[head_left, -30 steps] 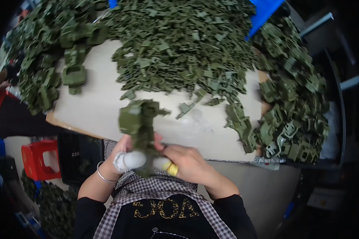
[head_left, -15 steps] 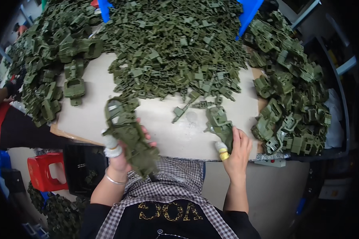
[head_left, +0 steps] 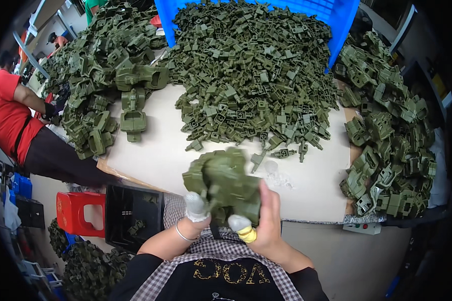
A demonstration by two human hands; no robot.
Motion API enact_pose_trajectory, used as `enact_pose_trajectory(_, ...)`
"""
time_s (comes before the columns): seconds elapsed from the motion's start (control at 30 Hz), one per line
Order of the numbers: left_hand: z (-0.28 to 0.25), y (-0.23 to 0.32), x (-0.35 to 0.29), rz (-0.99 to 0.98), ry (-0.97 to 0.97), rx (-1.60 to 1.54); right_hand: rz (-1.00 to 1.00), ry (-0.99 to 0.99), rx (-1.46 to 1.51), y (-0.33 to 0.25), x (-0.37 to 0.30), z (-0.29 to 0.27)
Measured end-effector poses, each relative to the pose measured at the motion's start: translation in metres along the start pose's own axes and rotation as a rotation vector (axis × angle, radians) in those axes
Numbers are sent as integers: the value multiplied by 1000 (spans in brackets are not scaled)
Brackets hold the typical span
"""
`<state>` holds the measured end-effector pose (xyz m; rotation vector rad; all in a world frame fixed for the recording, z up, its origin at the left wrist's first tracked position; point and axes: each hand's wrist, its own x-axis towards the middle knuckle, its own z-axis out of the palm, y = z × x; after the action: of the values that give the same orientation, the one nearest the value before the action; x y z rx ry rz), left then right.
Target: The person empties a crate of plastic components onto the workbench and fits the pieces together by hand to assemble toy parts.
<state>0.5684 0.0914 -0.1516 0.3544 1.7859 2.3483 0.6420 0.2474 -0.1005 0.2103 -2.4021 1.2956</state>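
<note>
In front of my body, over the table's near edge, both hands hold olive-green moulded plastic parts [head_left: 223, 180] pressed together, blurred by motion. My left hand [head_left: 200, 220] grips the left side, its thumb wrapped in white; its other fingers are hidden behind the parts. On the right side my right hand [head_left: 267, 228] is closed round the parts, its thumb wrapped in white with a yellow band and its fingers upright along the edge. Where one part ends and the other begins cannot be made out.
A large heap of small green plastic pieces [head_left: 256, 75] spills from a blue crate [head_left: 344, 30]. Larger green parts are piled at left [head_left: 95, 75] and right [head_left: 381, 125]. A red stool [head_left: 68, 213] and black bin [head_left: 135, 200] stand at lower left. A person in red [head_left: 15, 110] works at left.
My hands have come together: the long part in my left hand moved right, and the smaller part in my right hand moved left to meet it. The view has shifted.
</note>
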Motion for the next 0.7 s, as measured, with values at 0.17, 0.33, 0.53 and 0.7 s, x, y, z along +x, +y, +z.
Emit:
enact_pose_trajectory(0.17,-5,8,-3,-103,-73,-377,-3,-105,-23,1,-4,12)
enact_pose_trajectory(0.33,-3,16,9,-67,-168,-294,71,-146,-28,11,0,19)
enact_pose_trajectory(0.53,-11,-9,18,-179,-95,-244,172,-238,123,7,9,7)
enact_pose_trajectory(0.7,0,-8,22,-152,-147,-401,187,-187,-37,17,2,24)
